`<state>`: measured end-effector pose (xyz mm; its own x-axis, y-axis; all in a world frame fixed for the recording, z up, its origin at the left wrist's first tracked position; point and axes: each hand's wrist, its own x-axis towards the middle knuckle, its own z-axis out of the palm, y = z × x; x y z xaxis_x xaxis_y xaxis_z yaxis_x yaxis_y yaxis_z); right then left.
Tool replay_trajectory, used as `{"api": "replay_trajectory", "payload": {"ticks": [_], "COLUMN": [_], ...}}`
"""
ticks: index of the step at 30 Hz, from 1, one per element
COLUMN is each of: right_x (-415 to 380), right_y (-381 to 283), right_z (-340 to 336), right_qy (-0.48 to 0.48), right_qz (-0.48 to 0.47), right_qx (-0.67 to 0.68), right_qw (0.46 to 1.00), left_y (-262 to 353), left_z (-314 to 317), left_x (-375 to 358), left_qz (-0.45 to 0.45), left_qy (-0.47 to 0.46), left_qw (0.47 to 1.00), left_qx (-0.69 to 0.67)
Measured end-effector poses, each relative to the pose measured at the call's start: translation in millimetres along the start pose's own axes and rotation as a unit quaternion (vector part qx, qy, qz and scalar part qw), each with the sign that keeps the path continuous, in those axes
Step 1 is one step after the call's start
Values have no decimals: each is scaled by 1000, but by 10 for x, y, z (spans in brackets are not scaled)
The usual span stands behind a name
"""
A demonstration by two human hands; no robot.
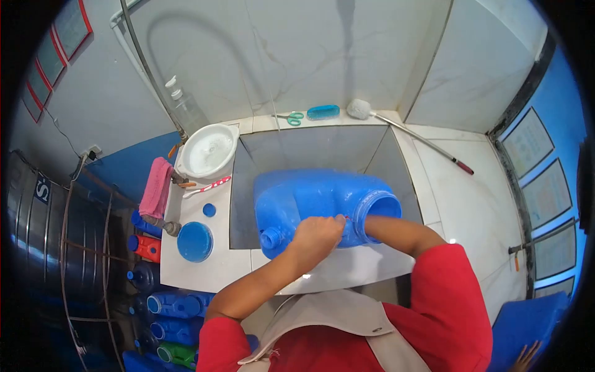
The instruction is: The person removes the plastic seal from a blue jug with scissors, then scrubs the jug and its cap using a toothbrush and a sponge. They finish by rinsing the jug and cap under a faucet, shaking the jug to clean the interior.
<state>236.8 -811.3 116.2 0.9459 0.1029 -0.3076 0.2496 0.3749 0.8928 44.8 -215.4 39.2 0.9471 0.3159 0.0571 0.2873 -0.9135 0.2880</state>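
A large blue plastic container [297, 192] lies on its side over the grey-tiled basin, its wide mouth facing right and a small capped spout at its lower left. My left hand [319, 239] is closed on the container's side near the middle, its fingers wrapped at the handle area. My right forearm goes in through the wide mouth, and my right hand is hidden inside the container. On the counter to the left lie a large round blue lid [194, 242] and a small blue cap [209, 210].
White basin with water [209, 150], red-white toothbrush [208, 186], pink cloth [157, 188], pump bottle [186, 108], scissors [294, 118], blue brush [323, 112] and long-handled brush [421, 137] surround the sink. Blue jugs [173, 304] stand lower left. Another person's hand [525, 358] shows lower right.
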Motion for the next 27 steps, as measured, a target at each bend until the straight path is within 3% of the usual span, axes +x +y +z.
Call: {"api": "replay_trajectory", "payload": {"ticks": [2, 5, 8, 11, 13, 16, 20, 21, 23, 25, 27], "right_x": [-528, -692, -738, -840, -793, -121, 512, 578, 661, 690, 655], "right_y": [-134, -130, -32, 94, 190, 48, -123, -136, -111, -118, -213], "right_z": [829, 856, 765, 561, 201, -597, -1684, -1828, -1955, -1883, -1583], "right_qy": [-26, -63, -102, -127, -147, -182, -232, -230, -237, -232, -196], "right_qz": [-41, -75, -95, -111, -112, -115, -107, -106, -109, -124, -160], "right_qx": [-131, -320, -512, -678, -766, -875, -953, -960, -964, -962, -928], "right_qw": [990, 942, 848, 715, 616, 433, 161, 121, 42, -73, -274], "left_y": [73, 160, 152, 164, 83, 62, 103, 89, -10, -67, -55], "left_z": [13, -189, -114, -163, -137, -152, -264, -253, -246, -196, -103], "left_x": [-203, -403, -496, -612, -669, -668, -636, -652, -647, -629, -602], "left_qz": [15, 11, 27, 16, 16, 15, -15, -20, -19, -12, 0], "left_qy": [42, 30, 87, 71, 55, 27, -30, -35, -29, -10, 18], "left_qw": [998, 999, 995, 997, 997, 998, 999, 999, 999, 999, 999], "left_qx": [31, 37, 34, 39, 55, 52, 36, 34, 34, 37, 38]}}
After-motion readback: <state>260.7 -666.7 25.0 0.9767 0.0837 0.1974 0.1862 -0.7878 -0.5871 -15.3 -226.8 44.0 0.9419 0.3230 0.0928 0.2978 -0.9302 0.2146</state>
